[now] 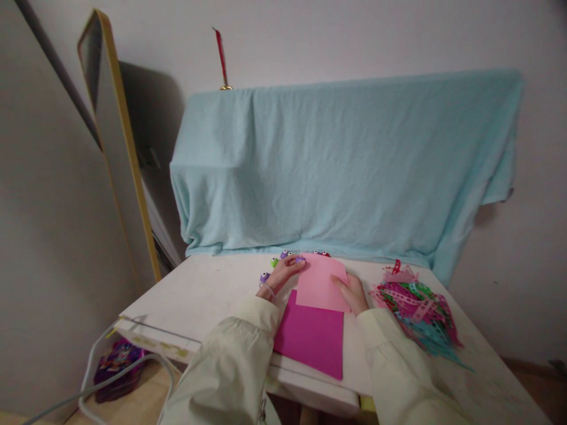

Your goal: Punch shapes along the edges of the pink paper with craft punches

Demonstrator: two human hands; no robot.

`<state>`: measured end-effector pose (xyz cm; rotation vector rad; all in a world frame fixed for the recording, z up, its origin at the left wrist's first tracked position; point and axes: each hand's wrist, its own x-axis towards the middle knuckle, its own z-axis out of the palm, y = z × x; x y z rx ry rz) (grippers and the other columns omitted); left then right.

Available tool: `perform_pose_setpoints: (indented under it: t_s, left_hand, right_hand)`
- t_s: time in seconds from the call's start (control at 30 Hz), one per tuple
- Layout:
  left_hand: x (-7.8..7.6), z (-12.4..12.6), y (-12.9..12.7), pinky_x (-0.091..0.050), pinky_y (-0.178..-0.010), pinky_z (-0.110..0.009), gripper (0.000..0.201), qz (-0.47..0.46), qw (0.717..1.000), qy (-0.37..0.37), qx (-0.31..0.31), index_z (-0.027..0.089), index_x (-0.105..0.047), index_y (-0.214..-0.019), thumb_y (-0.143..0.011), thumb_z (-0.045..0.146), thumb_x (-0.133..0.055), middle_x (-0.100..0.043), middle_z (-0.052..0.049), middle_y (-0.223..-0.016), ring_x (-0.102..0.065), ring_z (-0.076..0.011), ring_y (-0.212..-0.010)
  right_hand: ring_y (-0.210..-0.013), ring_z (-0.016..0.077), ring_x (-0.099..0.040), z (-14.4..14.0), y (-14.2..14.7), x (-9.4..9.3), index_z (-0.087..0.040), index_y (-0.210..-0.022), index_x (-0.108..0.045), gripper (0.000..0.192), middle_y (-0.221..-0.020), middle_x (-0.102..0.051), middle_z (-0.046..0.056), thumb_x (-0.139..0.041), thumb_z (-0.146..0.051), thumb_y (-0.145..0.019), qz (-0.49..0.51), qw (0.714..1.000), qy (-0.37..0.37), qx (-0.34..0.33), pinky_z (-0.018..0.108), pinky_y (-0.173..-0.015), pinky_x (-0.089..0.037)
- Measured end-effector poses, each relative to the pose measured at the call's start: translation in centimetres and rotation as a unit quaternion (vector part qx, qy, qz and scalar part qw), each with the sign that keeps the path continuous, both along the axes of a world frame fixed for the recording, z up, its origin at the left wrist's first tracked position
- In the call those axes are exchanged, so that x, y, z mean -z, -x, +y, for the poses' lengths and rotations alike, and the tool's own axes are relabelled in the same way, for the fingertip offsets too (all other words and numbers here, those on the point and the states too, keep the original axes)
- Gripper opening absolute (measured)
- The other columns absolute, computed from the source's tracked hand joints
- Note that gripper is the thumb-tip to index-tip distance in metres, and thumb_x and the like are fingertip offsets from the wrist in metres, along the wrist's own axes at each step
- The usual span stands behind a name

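**Both hands on the light pink sheet**

So the person is sitting at a white table [212,295], both arms in pale cream sleeves [239,354] reaching forward. The left hand [283,273] is lying open, fingers stretched flat along the left edge of a light pink sheet of paper [321,283]. The right hand [352,292] is pressing down on the sheet's right side, fingers loosely open, not gripping. That sheet is overlapping the top of a darker magenta sheet [312,339] lying nearer the table's front edge. Small coloured craft punches [283,257] are sitting just behind the left hand. A heap of punched paper strips [416,316] is piling up to the right. A light blue cloth [345,165] is draping something behind.
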<state>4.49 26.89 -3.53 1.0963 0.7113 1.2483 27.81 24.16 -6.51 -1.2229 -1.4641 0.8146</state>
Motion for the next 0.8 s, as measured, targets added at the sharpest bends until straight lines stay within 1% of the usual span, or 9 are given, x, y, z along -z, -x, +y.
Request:
perform_pose_setpoints:
  t_s: [0.17, 0.4, 0.6, 0.7, 0.8]
  left_hand:
    - [0.1, 0.0, -0.1, -0.045, -0.079, -0.029, 0.039, 0.007, 1.0, -0.005, -0.008, 0.014, -0.067, -0.095, -0.065, 0.034, -0.08, -0.068, -0.008, -0.095, -0.064, -0.0173, -0.084]
    - [0.0, -0.1, 0.0, -0.044, -0.076, -0.027, 0.039, 0.013, 1.0, -0.012, -0.01, 0.014, -0.067, -0.095, -0.065, 0.035, -0.08, -0.067, -0.008, -0.094, -0.062, -0.0167, -0.082]
    - [0.0, 0.0, 0.2, -0.043, -0.075, -0.027, 0.034, 0.033, 0.999, -0.014, -0.006, 0.015, -0.067, -0.091, -0.066, 0.034, -0.079, -0.066, -0.007, -0.09, -0.061, -0.0164, -0.081]
    - [-0.2, -0.2, 0.2, -0.042, -0.075, -0.027, 0.032, 0.034, 0.999, -0.018, -0.018, 0.016, -0.067, -0.089, -0.065, 0.033, -0.08, -0.065, -0.006, -0.088, -0.06, -0.016, -0.08]
    - [-0.4, -0.4, 0.3, -0.042, -0.075, -0.026, 0.032, 0.033, 0.998, -0.021, -0.043, 0.017, -0.068, -0.088, -0.063, 0.033, -0.08, -0.065, -0.005, -0.086, -0.06, -0.0158, -0.079]
  right_hand:
    - [-0.088, 0.027, -0.067, 0.0, 0.0, 0.0, -0.013, -0.102, -0.069, 0.043, -0.098, -0.072, 0.011, -0.063, -0.048, -0.076, 0.019, 1.0, 0.003, -0.008, 0.033, -0.071, -0.054]
    - [-0.087, 0.0274, -0.067, -0.1, 0.1, -0.2, -0.014, -0.101, -0.069, 0.042, -0.096, -0.073, 0.009, -0.063, -0.048, -0.076, 0.008, 1.0, 0.007, -0.008, 0.033, -0.07, -0.053]
    - [-0.085, 0.0276, -0.067, -0.4, 0.2, -0.5, -0.013, -0.097, -0.07, 0.041, -0.093, -0.073, 0.01, -0.061, -0.048, -0.077, -0.005, 1.0, 0.001, -0.016, 0.032, -0.069, -0.053]
    - [-0.084, 0.0276, -0.067, -0.5, 0.4, -0.7, -0.013, -0.096, -0.07, 0.04, -0.092, -0.073, 0.01, -0.061, -0.047, -0.077, -0.016, 1.0, -0.002, -0.014, 0.033, -0.068, -0.053]
    - [-0.086, 0.029, -0.067, -0.8, 0.7, -1.2, -0.015, -0.095, -0.071, 0.039, -0.093, -0.073, 0.01, -0.063, -0.046, -0.074, -0.026, 1.0, -0.003, -0.007, 0.035, -0.07, -0.053]
